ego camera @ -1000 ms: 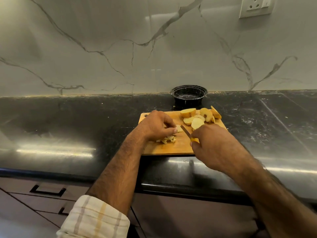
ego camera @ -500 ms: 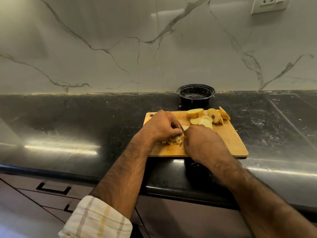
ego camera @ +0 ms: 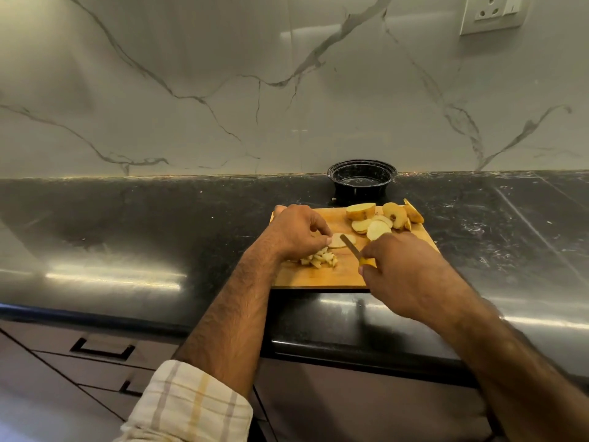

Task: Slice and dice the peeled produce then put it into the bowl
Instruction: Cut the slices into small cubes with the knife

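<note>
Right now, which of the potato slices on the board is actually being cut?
The pale slice lying alone mid-board, pinned by the left hand with the knife blade across it. The other slices sit untouched at the far right corner.

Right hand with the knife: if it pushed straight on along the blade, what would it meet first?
Probably the potato slice that the left hand pinches; the knife tip in the right hand already seems on it, though depth is unclear.
</note>
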`<state>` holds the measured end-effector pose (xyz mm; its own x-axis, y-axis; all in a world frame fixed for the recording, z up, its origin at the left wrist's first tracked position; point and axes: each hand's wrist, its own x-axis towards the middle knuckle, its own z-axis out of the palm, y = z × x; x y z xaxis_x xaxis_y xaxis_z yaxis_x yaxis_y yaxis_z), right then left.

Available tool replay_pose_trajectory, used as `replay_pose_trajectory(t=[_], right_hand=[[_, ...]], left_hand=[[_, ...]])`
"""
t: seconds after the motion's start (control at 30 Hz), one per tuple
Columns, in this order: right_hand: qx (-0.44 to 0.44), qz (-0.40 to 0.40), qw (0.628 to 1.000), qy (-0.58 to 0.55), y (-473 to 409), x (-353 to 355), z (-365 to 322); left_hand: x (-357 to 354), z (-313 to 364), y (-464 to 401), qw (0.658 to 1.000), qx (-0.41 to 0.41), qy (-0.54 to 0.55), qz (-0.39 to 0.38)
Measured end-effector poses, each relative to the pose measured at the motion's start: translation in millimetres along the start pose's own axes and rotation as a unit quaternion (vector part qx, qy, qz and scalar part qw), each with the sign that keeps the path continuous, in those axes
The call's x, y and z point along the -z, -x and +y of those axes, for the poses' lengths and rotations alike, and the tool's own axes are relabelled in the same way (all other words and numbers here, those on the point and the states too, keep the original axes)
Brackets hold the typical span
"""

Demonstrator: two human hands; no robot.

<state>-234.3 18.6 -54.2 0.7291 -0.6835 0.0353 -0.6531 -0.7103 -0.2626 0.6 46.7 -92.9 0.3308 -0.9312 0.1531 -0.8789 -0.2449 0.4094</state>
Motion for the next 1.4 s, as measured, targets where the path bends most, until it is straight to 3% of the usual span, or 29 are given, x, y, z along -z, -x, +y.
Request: replay_pose_trajectory(t=[0.33,0.77,0.87,1.1,1.4], right_hand=[[-0.009,-0.019,1.000,0.010,-33,-25,-25],[0.016,-0.081,0.996,0.044,-7,-18,-19],[0.013,-0.065,0.997,0.024,4,-14,-7],[-0.003,0.057,0.998,0.005,-4,-11,12],[0.005,-0.024,1.000,0.012,-32,-24,-24]], left_hand=[[-2,-3,-2,0.996,0.030,0.077,-0.017],[-2,2,-6,0.999,0.040,-0.015,-0.024],[-2,-1,-3,0.999,0.031,0.007,-0.014],[7,-11,5,0.996,0.020,0.082,0.025],[-1,-9,-1,0.992,0.063,0.108,0.019]])
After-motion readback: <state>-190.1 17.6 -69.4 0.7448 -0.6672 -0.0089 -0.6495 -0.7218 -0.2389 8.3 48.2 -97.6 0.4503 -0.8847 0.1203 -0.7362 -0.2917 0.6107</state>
